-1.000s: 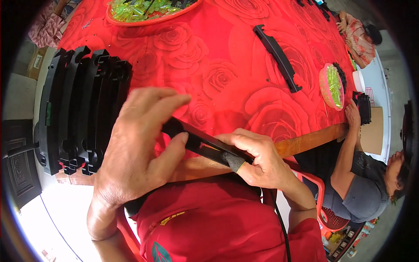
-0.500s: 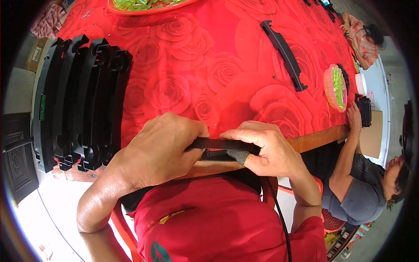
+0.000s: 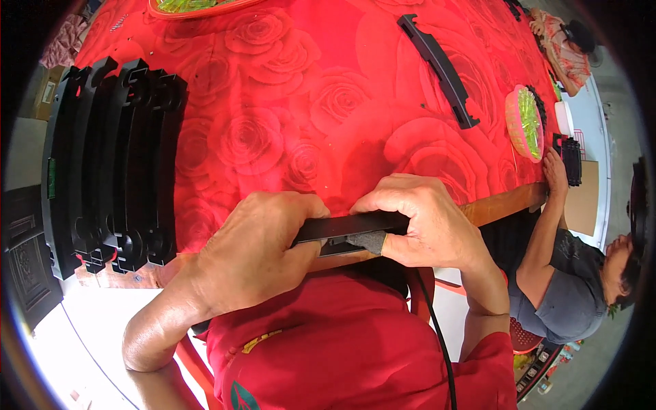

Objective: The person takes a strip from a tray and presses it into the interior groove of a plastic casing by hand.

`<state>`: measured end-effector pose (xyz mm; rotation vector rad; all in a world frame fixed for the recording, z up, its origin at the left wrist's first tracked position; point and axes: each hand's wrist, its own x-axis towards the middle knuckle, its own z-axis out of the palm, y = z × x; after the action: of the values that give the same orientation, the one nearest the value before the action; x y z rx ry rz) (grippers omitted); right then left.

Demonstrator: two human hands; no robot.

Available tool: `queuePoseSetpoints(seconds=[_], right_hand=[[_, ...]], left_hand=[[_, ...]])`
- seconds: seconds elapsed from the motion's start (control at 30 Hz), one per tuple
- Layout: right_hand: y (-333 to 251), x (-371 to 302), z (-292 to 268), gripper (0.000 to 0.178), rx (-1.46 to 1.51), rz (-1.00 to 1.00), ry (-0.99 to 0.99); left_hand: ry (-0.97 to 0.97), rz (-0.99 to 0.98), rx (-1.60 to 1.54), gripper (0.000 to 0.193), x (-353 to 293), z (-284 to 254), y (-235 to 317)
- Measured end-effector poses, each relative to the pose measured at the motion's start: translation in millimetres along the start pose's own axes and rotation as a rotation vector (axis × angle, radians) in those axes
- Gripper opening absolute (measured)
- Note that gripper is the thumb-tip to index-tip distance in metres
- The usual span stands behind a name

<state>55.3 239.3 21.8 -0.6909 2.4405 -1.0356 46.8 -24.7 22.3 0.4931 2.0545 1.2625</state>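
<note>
A table under a red rose-patterned cloth (image 3: 328, 89) is filling the view. At its near wooden edge, both hands are closing on a long black plastic bar (image 3: 348, 227) lying level between them: the left hand (image 3: 249, 253) is wrapping its fingers over the bar's left end, and the right hand (image 3: 427, 225) is pinching the right end, its thumb wearing a grey cot (image 3: 372, 242). To press well, the grip should be staying even and the bar square to the edge. A row of black bars (image 3: 113, 164) is standing to the left, another single bar (image 3: 437, 68) is lying farther off, and a co-worker's hand (image 3: 555, 179) is working at the right.
</note>
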Motion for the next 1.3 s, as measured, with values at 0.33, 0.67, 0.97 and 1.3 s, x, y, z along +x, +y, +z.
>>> queuePoseSetpoints(seconds=[0.33, 0.67, 0.97, 1.3], right_hand=[[-5.4, 1.2, 4.4, 0.026, -0.133, 0.027, 0.005], [-4.4, 1.2, 7.4, 0.023, -0.164, 0.001, 0.020], [-3.8, 9.3, 7.3, 0.022, -0.138, -0.006, -0.011], [-7.0, 19.2, -0.7, 0.027, -0.146, 0.025, -0.140]], left_hand=[[-0.068, -0.049, -0.069, 0.021, 2.2, -5.2, 3.2], [-0.031, -0.045, -0.074, 0.023, 3.1, -1.2, 6.0], [-0.009, -0.065, -0.078, 0.022, 3.0, -0.4, 5.2], [0.033, -0.023, -0.029, 0.025, 1.2, 3.4, -0.9]])
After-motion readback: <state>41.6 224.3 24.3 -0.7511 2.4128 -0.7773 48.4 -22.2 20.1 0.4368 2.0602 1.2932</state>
